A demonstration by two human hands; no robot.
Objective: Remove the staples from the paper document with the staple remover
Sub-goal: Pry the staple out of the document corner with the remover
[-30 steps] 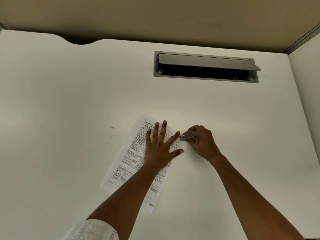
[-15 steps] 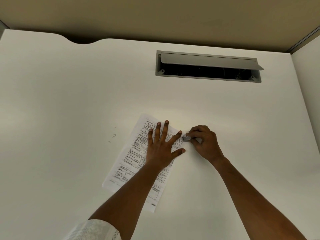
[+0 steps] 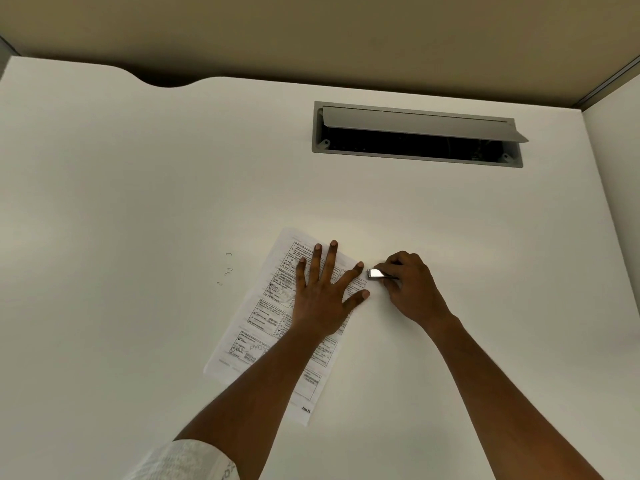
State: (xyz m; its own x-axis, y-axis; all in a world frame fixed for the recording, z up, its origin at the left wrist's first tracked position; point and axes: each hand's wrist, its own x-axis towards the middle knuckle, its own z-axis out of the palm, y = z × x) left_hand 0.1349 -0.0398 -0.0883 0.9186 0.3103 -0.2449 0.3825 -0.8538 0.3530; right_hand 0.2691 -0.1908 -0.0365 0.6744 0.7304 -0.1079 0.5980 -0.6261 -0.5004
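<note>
Okay, head view, the only one. The paper document [image 3: 263, 327] lies flat on the white surface [image 3: 138, 202], about mid-frame. It is printed side up and skewed, with its far end leaning to the right. Form boxes and a page footer at the near right corner are readable as shapes, but the text is too small to make out.

The left hand [image 3: 323, 296] is palm down on the far half of the sheet, fingers [image 3: 333, 258] straight and splayed, pressing the paper onto the surface. Its index tip and thumb tip sit at the sheet's right edge.

The right hand [image 3: 410, 289] is just beside the paper's right edge, off the sheet and low over the surface. Its fingers are curled tight round the staple remover [image 3: 377, 274], a small shiny metal piece. The exposed end of the remover points left at the sheet's far right edge, just beside the left index fingertip. Can't tell if that end touches the paper or a staple; too small.

Three loose staples [image 3: 227, 270] lie on the surface left of the sheet, apart from it, in a rough column.

On the far side, a grey cable hatch [image 3: 419, 123] is recessed in the surface, with its flap tilted up and a dark cavity below. A beige partition [image 3: 311, 29] stands behind the surface. A white patterned sleeve [image 3: 187, 462] shows on the left arm at the bottom edge.
</note>
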